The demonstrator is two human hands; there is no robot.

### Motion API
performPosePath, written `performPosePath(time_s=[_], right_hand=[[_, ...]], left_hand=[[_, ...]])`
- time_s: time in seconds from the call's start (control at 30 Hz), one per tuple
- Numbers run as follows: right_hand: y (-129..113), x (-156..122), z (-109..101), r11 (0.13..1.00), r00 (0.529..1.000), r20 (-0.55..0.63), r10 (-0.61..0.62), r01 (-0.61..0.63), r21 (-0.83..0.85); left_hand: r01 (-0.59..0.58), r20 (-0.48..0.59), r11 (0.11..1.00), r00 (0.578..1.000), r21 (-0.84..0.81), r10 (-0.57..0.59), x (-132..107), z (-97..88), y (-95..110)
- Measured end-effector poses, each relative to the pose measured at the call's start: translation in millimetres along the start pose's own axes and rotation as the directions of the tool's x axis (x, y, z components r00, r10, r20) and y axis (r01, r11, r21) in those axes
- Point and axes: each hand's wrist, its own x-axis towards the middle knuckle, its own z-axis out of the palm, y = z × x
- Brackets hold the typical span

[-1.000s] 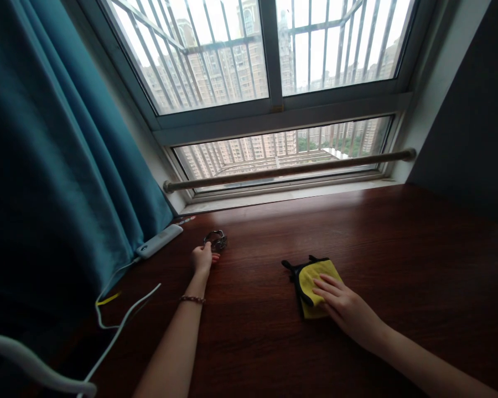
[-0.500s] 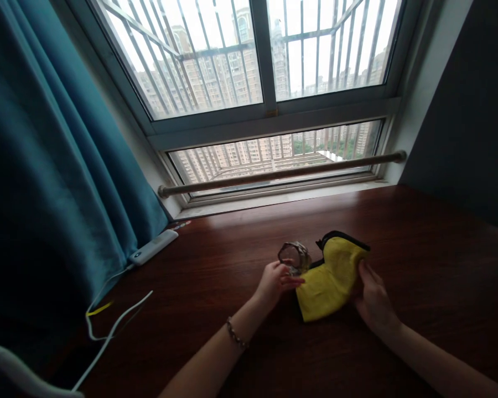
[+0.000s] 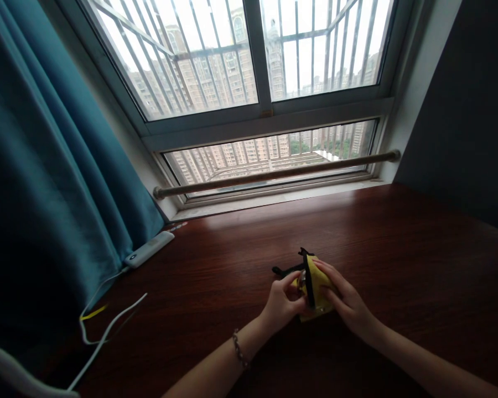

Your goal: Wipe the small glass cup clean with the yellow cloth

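Observation:
A small yellow cloth pouch (image 3: pixel 316 282) with black zipper trim is held above the dark wooden table, its mouth turned left. The fingers of my right hand (image 3: pixel 348 301) are wrapped round its right side. My left hand (image 3: pixel 283 301) pinches a shiny ring-shaped metal band (image 3: pixel 302 281), like a watch or bracelet, at the pouch's mouth. Most of the band is hidden by my fingers and the black trim, so how far inside it sits cannot be told. A chain bracelet (image 3: pixel 239 349) circles my left wrist.
A white power strip (image 3: pixel 150 250) lies by the blue curtain (image 3: pixel 78 182) at left. A white cable (image 3: pixel 108 334) with a yellow tie (image 3: pixel 94 313) runs along the left side. The window with a rail (image 3: pixel 274 176) borders the wooden table (image 3: pixel 216 260) at the back.
My right hand has drawn the pouch left and turned its mouth towards my left hand. The band, earlier visible as a ring beside the pouch, is now at its opening and mostly covered.

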Motion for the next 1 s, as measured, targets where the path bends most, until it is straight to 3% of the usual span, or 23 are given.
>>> performPosePath(time_s=[0.13, 0.27, 0.4, 0.47, 0.6, 0.7, 0.87, 1.0], right_hand=[[4.1, -0.2, -2.6, 0.996, 0.998, 0.011, 0.057, -0.057, 0.072], [7.6, -0.9, -5.1, 0.983, 0.986, -0.081, 0.148, -0.138, 0.120], [7.0, -2.2, -4.5, 0.960, 0.950, -0.159, 0.269, -0.250, 0.128], [6.7, -2.7, -3.5, 0.950, 0.932, -0.189, 0.309, -0.294, 0.106], [8.1, -2.7, -1.3, 0.936, 0.911, -0.218, 0.351, -0.340, 0.085], [10.6, -2.2, -0.1, 0.926, 0.901, -0.213, 0.378, -0.372, 0.068], [16.8, -1.2, 0.2, 0.900, 0.886, -0.159, 0.437, -0.430, 0.075], [18.3, -0.4, -0.5, 0.898, 0.890, -0.123, 0.438, -0.428, 0.103]], left_hand=[[-0.137, -0.085, 0.913, 0.979, 0.384, 0.182, -8.8, 2.8, -7.4], [-0.253, 0.039, 0.802, 0.960, 0.541, 0.277, -11.1, 1.3, -8.8], [-0.432, 0.137, 0.544, 0.856, 0.719, 0.498, -9.8, 0.7, -0.1], [-0.477, 0.150, 0.461, 0.799, 0.748, 0.583, -8.4, 1.1, 3.3], [-0.573, 0.308, 0.305, 0.732, 0.761, 0.608, -4.2, 1.7, 2.4], [-0.572, 0.355, 0.246, 0.734, 0.782, 0.579, -0.9, 0.6, -1.4], [-0.547, 0.335, 0.279, 0.764, 0.789, 0.551, 0.7, -4.9, 0.3], [-0.537, 0.352, 0.241, 0.770, 0.808, 0.533, -0.6, -7.2, 4.9]])
